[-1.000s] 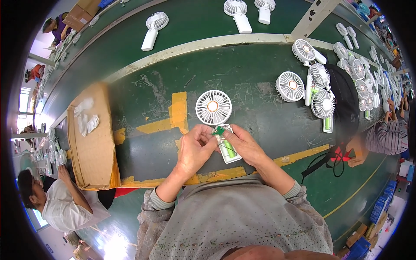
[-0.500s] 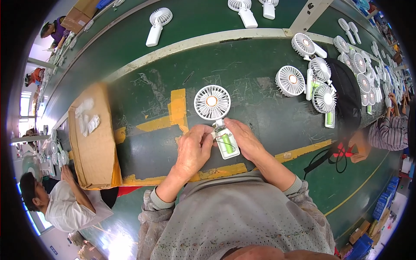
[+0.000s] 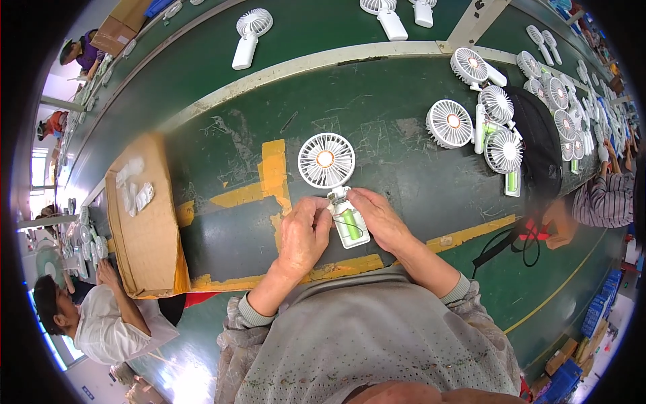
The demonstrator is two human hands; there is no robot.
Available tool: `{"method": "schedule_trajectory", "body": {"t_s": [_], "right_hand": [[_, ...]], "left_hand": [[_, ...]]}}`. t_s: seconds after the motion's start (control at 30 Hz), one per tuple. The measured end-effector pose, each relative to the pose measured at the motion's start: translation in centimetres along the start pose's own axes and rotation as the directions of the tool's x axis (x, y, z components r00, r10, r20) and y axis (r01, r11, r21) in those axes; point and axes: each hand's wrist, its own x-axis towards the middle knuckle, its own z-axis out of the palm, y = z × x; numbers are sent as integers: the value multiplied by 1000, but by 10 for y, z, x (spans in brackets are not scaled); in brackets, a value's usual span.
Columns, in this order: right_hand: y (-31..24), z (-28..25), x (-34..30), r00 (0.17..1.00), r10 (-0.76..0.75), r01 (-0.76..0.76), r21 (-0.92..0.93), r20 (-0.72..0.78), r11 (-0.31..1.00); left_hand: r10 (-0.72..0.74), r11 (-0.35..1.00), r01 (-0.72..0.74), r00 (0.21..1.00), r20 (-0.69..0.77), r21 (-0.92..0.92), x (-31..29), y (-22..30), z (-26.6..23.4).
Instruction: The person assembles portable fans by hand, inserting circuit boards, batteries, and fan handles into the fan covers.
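A white handheld fan [image 3: 326, 160] lies face up on the dark green table in front of me, its round grille away from my body. Its handle has no cover, so a green battery [image 3: 350, 224] and a thin dark wire show inside the white shell. My left hand [image 3: 303, 236] pinches at the left side of the handle's top, just below the hinge; its fingertips partly hide what they touch there. From the other side my right hand [image 3: 381, 219] grips the upper handle, thumb and fingers close to the hinge.
Several white fans [image 3: 449, 124] are grouped at the right beside a black bag [image 3: 538, 141]. A cardboard tray [image 3: 145, 249] with white scraps lies at the left. More fans [image 3: 246, 50] rest on the far belt, under a metal post [image 3: 473, 25]. Co-workers sit at both sides.
The held fan has shifted slightly to the left, and my fingers stay around its hinge end. Fans on the far belt have moved a little to the right.
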Motion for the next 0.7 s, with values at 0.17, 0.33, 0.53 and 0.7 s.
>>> {"method": "schedule_trajectory", "body": {"t_s": [0.17,0.33,0.53,0.7], "right_hand": [[3,-3,2,1000,-22,23,-65,12,998],[2,-3,1,999,-36,38,-131,11,991],[-3,-7,-2,994,17,-14,-24,105,1000],[-7,-10,-4,951,-85,114,-80,297,990]], "left_hand": [[197,979,-193,978,-63,60,1,-10,4],[352,926,-345,936,-22,151,0,-14,3],[390,863,-394,917,79,317,-2,-10,0],[424,805,-456,890,170,380,0,-10,-1]]}}
